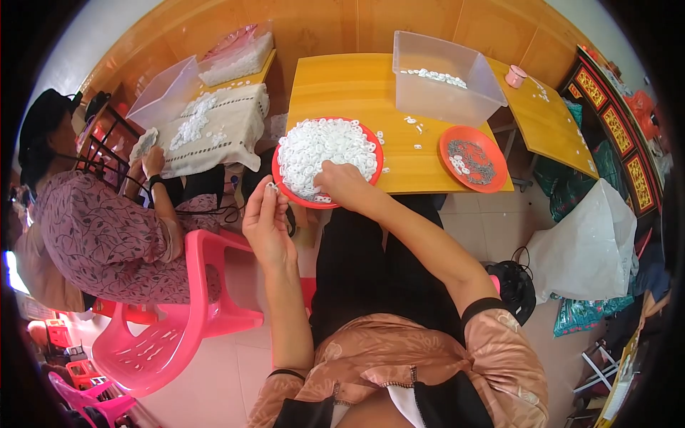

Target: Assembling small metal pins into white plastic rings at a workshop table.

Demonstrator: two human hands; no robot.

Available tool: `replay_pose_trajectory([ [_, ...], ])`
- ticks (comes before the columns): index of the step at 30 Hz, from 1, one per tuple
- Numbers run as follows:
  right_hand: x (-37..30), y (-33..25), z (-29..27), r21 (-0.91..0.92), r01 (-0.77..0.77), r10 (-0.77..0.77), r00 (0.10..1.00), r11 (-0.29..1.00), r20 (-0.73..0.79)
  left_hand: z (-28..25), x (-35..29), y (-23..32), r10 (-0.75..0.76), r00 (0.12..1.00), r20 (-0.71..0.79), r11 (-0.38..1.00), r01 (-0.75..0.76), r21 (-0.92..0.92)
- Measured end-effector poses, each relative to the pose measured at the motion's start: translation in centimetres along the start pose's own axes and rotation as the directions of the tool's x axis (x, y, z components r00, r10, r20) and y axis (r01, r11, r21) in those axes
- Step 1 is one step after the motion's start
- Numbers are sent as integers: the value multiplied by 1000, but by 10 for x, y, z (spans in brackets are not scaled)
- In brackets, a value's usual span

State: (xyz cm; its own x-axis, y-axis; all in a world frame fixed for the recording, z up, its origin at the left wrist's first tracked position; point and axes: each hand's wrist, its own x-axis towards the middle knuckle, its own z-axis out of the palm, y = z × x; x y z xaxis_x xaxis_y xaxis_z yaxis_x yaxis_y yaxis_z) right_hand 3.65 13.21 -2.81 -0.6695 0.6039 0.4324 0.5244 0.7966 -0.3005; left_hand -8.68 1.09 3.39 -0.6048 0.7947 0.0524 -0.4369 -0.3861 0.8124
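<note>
A red bowl point(381, 158) heaped with small white plastic pieces point(325, 146) stands at the near left edge of the yellow table. My left hand point(268, 232) is raised at the bowl's left rim, thumb and forefinger pinching a small white plastic piece point(272, 185). My right hand point(346, 187) reaches over the bowl's near rim, its curled fingers down among the pieces; what they grip is hidden. To the right, a red plate point(491, 143) holds small grey metal parts point(477, 160) and some white pieces point(458, 164).
A clear plastic bin point(442, 78) with white pieces stands at the back of the table point(342, 78). A pink cup point(515, 75) is on another table. At left, a person point(107, 228) works at a cloth-covered surface point(242, 121), behind a pink chair point(193, 314). A white sack point(589, 242) lies right.
</note>
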Motion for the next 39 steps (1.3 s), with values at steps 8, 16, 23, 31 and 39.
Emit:
replay_pose_trajectory([
  [8, -3, 4, -4, 208, -28, 49, 994, 978, -93, -1, 1, -7, -49, 999, -17, 999, 49, -18],
  [16, -47, -39, -67, 908, -395, 405, 860, 142, 311, 19, -20, -23, -199, 974, 107, 980, 199, 14],
  [23, -65, -42, -83, 949, -313, 412, 860, -42, 302, 29, -32, -22, -217, 961, 172, 976, 214, 34],
  [31, -69, -54, -90, 942, -305, 452, 866, 139, 214, 34, -40, -19, -110, 977, 184, 994, 113, -5],
  [39, -70, -66, -106, 838, -365, 456, 875, 406, 160, 34, -45, -24, 1, 959, 283, 992, -37, 123],
])
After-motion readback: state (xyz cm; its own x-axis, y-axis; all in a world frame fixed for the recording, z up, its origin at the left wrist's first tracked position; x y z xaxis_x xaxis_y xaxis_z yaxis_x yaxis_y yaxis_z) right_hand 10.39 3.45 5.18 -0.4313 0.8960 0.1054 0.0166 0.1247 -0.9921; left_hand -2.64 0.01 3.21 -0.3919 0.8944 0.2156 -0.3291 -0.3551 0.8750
